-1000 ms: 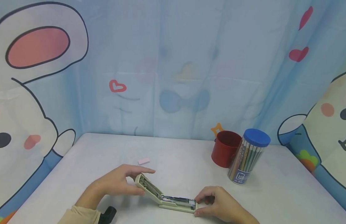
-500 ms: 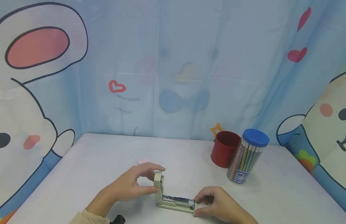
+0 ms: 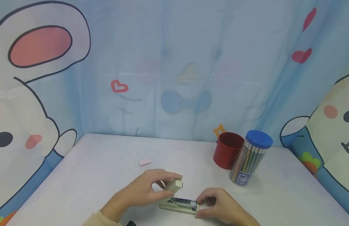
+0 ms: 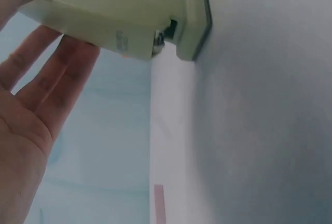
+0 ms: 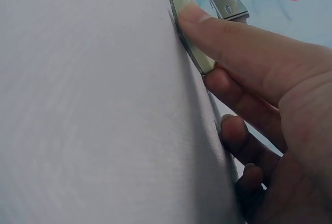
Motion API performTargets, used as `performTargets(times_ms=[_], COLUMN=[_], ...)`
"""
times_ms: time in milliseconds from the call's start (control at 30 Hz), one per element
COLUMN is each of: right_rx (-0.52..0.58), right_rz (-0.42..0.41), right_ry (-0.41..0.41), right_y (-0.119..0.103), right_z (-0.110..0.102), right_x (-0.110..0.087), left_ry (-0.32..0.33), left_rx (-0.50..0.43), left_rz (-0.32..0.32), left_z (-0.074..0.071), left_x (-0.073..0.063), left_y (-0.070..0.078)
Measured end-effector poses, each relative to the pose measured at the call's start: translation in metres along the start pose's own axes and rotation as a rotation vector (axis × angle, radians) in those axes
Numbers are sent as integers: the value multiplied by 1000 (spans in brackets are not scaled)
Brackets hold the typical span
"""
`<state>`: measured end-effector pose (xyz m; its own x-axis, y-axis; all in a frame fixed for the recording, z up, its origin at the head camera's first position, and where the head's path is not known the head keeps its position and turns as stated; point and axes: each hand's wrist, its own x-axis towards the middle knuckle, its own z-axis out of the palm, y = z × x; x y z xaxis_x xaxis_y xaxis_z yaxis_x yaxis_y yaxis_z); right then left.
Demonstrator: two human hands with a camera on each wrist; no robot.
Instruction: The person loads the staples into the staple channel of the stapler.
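A pale green stapler [image 3: 177,207] lies on the white table, its top arm [image 3: 174,185] raised at a slant above the base and the metal staple channel [image 3: 183,201] showing. My left hand [image 3: 147,191] holds that top arm between thumb and fingers. In the left wrist view the hinge end of the stapler [image 4: 176,22] is seen close up, with the left hand's fingers [image 4: 62,73] along the arm. My right hand [image 3: 219,204] pinches the front end of the base; in the right wrist view the thumb [image 5: 207,24] lies along the base's side.
A small pink block [image 3: 145,162] lies on the table [image 3: 112,160] behind the left hand. At the back right stand a red bucket-like cup [image 3: 226,153] and a clear tub of pencils [image 3: 249,160] with a blue lid. A printed curtain [image 3: 185,62] hangs behind.
The left hand has swung the stapler's top arm from leaning back at the left, through upright, over to the right above the base. The right hand has stayed at the base's front end.
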<state>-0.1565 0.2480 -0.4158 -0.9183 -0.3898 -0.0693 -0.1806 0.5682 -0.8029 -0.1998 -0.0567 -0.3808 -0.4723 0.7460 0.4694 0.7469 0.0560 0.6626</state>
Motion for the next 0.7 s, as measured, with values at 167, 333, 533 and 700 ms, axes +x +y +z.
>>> performTargets(times_ms=[167, 333, 533, 700], right_rx=[-3, 10, 14, 5], right_rz=[-27, -12, 9, 44], right_ry=[7, -3, -5, -2], right_y=[1, 2, 1, 1], right_z=[-1, 0, 0, 0], right_x=[-1, 0, 1, 1], left_ry=[-41, -62, -53, -59], left_rx=[104, 186, 189, 185], left_rz=[31, 45, 34, 2], left_z=[8, 16, 25, 30], left_x=[12, 18, 21, 22], left_y=[2, 2, -2, -4])
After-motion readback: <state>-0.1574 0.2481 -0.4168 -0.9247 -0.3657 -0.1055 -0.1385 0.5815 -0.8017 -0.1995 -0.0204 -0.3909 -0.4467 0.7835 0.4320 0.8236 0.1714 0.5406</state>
